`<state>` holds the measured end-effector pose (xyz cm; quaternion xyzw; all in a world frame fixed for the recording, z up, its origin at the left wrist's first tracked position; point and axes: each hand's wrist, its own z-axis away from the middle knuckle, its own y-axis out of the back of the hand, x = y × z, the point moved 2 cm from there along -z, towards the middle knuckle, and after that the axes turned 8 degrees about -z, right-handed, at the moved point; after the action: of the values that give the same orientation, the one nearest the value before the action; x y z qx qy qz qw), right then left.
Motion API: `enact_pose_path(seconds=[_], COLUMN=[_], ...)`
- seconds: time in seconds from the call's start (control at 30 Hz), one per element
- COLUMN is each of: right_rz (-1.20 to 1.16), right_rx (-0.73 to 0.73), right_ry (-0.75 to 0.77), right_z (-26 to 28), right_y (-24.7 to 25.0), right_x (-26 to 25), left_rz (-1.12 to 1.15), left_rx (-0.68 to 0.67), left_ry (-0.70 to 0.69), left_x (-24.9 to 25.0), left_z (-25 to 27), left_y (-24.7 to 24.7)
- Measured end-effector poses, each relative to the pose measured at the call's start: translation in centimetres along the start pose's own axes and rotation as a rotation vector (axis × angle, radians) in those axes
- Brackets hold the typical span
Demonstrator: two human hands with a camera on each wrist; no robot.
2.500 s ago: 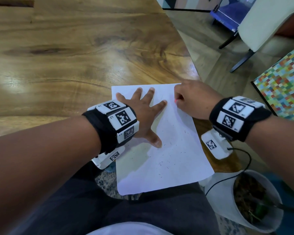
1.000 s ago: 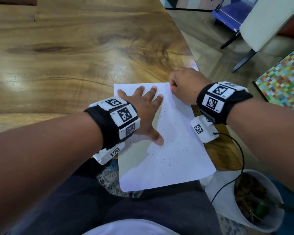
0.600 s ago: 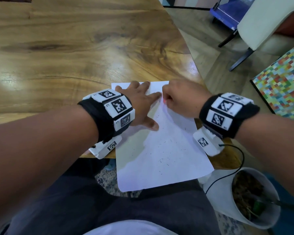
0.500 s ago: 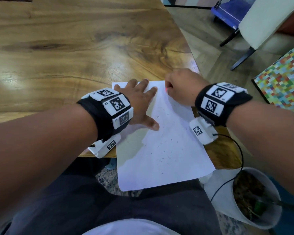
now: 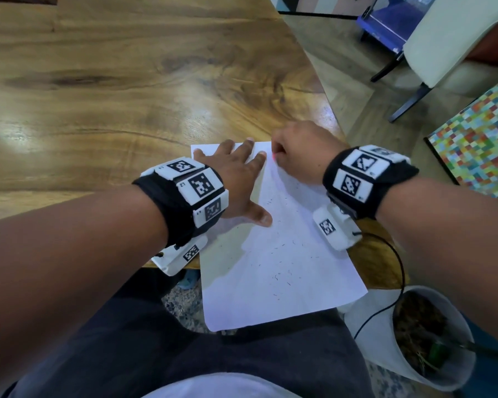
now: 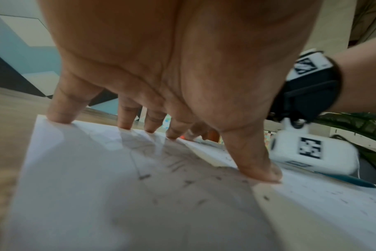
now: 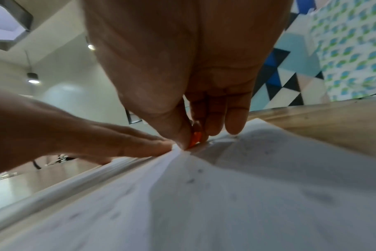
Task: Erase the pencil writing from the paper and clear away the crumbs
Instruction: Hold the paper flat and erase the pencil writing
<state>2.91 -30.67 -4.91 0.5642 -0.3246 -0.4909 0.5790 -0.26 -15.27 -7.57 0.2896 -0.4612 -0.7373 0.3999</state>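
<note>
Paper (image 5: 282, 262): white sheet, near end hangs off tabletop (image 5: 127, 90) edge over the lap, far end lies on the wood.
Crumbs (image 5: 279, 278): dark flecks scattered over middle and near half of sheet, none cleared yet.
Writing: faint grey lines visible in left wrist view under the palm; too blurred to read, so some pencil likely remains.
Left hand (image 5: 236, 179): flat, fingers spread straight, tips and thumb pressing far left part of sheet to pin it down; grips nothing.
Right hand (image 5: 302, 153): fingers curled, thumb and fingertips pinching small orange eraser (image 7: 195, 138), its tip on the sheet at the far edge, just beside left index finger.
Change: half a second ago right hand was at about the same far spot; 0.6 s ago it sat nearer and lower on the sheet. Short back-and-forth rubbing strokes; left hand has stayed put.
Meaning: erasing step still under way at top of page; crumb clearing not begun.
Beyond: white pot (image 5: 408, 337) on floor at right, chair (image 5: 443, 44) farther off.
</note>
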Motion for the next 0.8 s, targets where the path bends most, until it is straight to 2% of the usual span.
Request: enact_pose_path(seconds=[0.13,0.23,0.37,0.47,0.57,0.63,0.73,0.8], right_rz=[-0.005,-0.020,-0.032,0.018,0.015,-0.002,0.011,0.011], right_rx=[-0.013,-0.034,-0.137,-0.085,-0.002,-0.002,-0.012,-0.022], right_ry=[-0.048,0.021,0.125,0.098,-0.020,-0.083,-0.068,0.003], right_z=[-1.4,0.5,3.7,2.7,0.1,-1.2,-0.7,1.1], right_y=[0.3,-0.1,-0.8,-0.4,0.2,0.5,0.5,0.1], right_x=[0.4,0.1,-0.7,-0.5,0.2,0.7,0.7,0.0], left_rz=[-0.002,-0.011,-0.021,-0.024,-0.033,-0.027,-0.019,-0.017], left_rx=[0.055,0.057,0.016,-0.004,-0.040,-0.070,-0.085,-0.086], left_ry=[0.003,-0.004,-0.017,-0.028,-0.037,-0.041,-0.045,-0.045], left_x=[0.0,-0.2,-0.2,-0.3,-0.4,-0.5,-0.5,-0.5], left_z=[0.2,0.1,0.2,0.3,0.5,0.6,0.7,0.7], left_y=[0.0,0.0,-0.2,-0.3,-0.3,-0.2,-0.1,-0.2])
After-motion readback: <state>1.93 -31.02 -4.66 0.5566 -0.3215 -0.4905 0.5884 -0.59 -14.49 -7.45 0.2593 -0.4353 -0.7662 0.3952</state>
